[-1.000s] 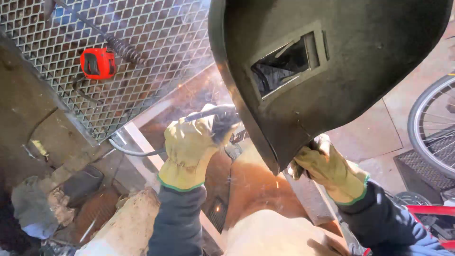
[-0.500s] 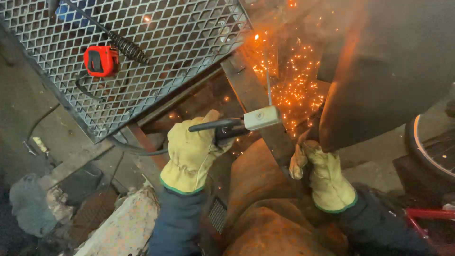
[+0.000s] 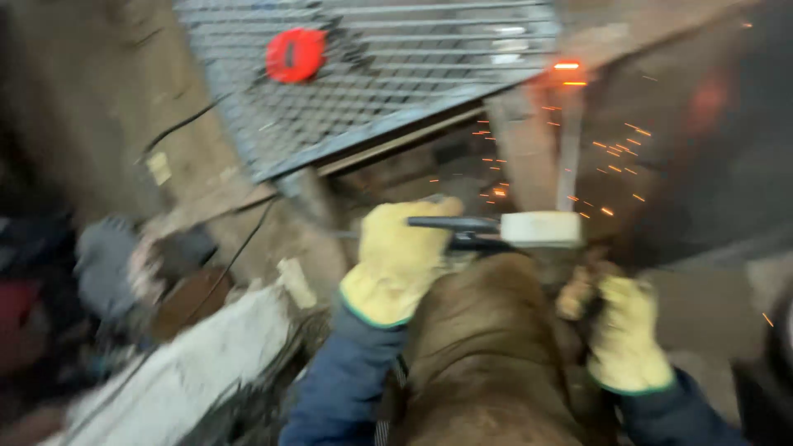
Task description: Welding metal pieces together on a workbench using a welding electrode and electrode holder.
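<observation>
My left hand [image 3: 398, 258], in a yellow glove, is closed on the black handle of a welding electrode holder [image 3: 496, 229] with a pale head. A thin rod [image 3: 568, 157] rises from the head to a glowing spot on a metal frame bar [image 3: 529, 140], and orange sparks fall around it. My right hand [image 3: 626, 330], also gloved in yellow, grips the handle of a dark welding shield [image 3: 702, 132], which fills the right side. The handle is mostly hidden. My knee in brown trousers [image 3: 487, 363] lies between the hands. The picture is blurred.
A grey expanded-metal mesh panel [image 3: 396, 74] lies at the top, with a red tape measure [image 3: 295, 54] on it. A black cable [image 3: 231, 256] runs down the left. A pale slab [image 3: 190, 372] and dark clutter lie at lower left.
The view has swung left and blurred. The welding shield has dropped away from my face to the right, and sparks have thinned. My left hand still holds the electrode holder at the frame.
</observation>
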